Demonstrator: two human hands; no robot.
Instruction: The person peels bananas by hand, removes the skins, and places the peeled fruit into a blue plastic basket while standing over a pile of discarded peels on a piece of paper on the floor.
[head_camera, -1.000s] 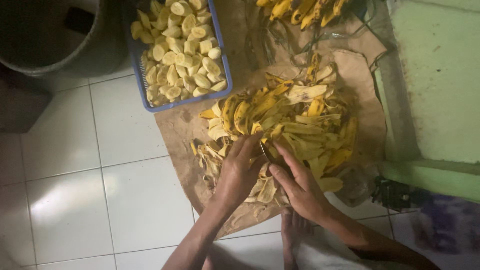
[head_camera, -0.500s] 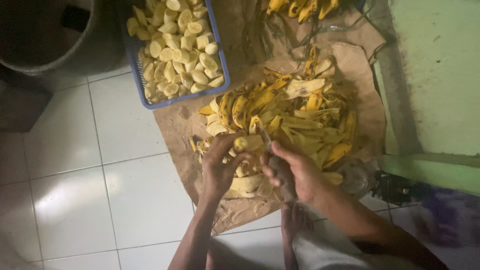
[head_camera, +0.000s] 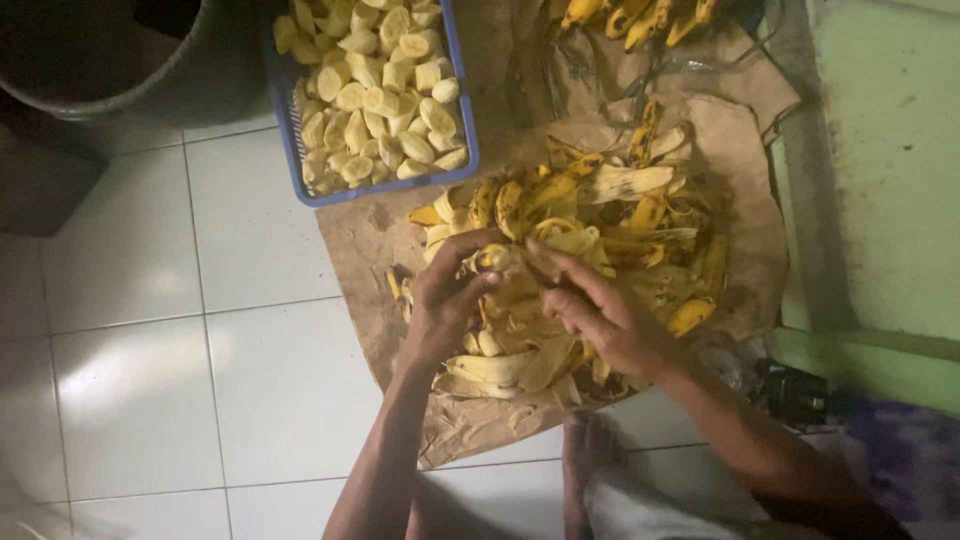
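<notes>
One yellow banana (head_camera: 497, 260), half peeled; left hand (head_camera: 447, 300) grips it.

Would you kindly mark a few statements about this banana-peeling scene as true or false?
1. The left hand grips a banana over the peels. True.
2. The blue basket holds only peels. False: it holds peeled banana pieces.
3. The peels lie on brown paper. True.
4. The floor is bare soil. False: it is white tile.
5. The right hand rests on the floor, away from the banana. False: it is raised at the banana, fingers touching it.
</notes>
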